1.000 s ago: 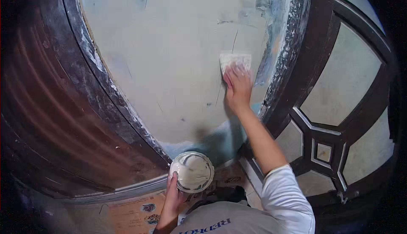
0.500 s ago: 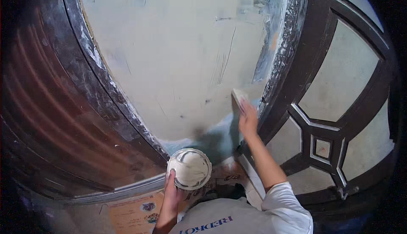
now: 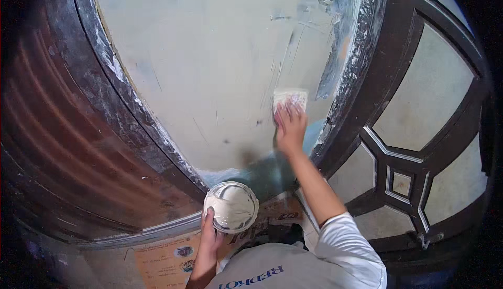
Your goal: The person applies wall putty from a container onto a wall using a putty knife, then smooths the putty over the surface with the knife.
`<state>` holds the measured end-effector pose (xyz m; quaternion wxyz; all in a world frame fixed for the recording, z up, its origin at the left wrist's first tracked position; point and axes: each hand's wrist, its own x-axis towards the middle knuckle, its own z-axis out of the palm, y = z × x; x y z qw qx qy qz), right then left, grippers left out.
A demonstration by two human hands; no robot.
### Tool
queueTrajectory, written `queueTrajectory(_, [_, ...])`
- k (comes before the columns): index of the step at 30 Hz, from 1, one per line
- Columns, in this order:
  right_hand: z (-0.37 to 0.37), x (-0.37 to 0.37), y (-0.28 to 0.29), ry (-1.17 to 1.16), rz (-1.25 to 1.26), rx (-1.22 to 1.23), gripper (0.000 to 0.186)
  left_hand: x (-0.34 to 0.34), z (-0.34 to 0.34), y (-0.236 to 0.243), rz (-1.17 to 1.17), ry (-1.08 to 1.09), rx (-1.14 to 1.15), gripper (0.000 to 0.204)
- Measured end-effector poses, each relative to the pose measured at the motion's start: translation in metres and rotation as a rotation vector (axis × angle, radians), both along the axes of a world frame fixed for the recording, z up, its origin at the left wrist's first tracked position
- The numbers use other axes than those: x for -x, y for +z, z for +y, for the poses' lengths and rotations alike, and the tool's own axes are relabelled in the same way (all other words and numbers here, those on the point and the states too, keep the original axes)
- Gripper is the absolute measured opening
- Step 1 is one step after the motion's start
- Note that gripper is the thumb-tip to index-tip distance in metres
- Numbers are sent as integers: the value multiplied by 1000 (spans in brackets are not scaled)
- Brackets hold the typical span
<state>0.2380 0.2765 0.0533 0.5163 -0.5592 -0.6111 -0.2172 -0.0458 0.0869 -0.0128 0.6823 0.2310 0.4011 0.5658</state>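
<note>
My right hand (image 3: 291,121) grips a flat spreading blade (image 3: 290,95) smeared with off-white paste, against the lower right part of a pale plastered panel (image 3: 209,58). Thin scratch-like lines run above the blade, and a bluish band (image 3: 313,134) shows along the panel's lower edge. My left hand (image 3: 209,226) holds a round tub (image 3: 231,208) of creamy white paste, thumb on its rim, below the panel. The panel sits within a dark frame (image 3: 102,53) streaked with white.
At left is a reddish-brown ribbed wooden surface (image 3: 63,142). At right stands a dark door (image 3: 398,147) with pale inset panels and a lattice of mouldings. Printed orange cardboard (image 3: 160,265) lies on the floor below, beside pale flooring (image 3: 105,265).
My right hand moved down and right with the blade turned edge-on, then back up and left, the blade now face-on again, a little lower than at first. The tub has shifted slightly left.
</note>
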Motion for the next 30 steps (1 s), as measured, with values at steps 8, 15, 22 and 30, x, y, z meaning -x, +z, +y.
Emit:
queueTrajectory(8, [-42,-6,-130,201,-9,184,40,-6,9,-1,-4,-6,-13,49])
queueTrajectory(15, [-8,-25,96,99,14,-300,46,-8,4,18,9,-4,11,51])
queueTrajectory(22, [-4,26,31,77,-114,-47,47,4,12,-2,-60,0,-11,48])
queueTrajectory(30, [-58,18,-159,243,-114,342,40,4,23,-14,-6,-20,-39,57])
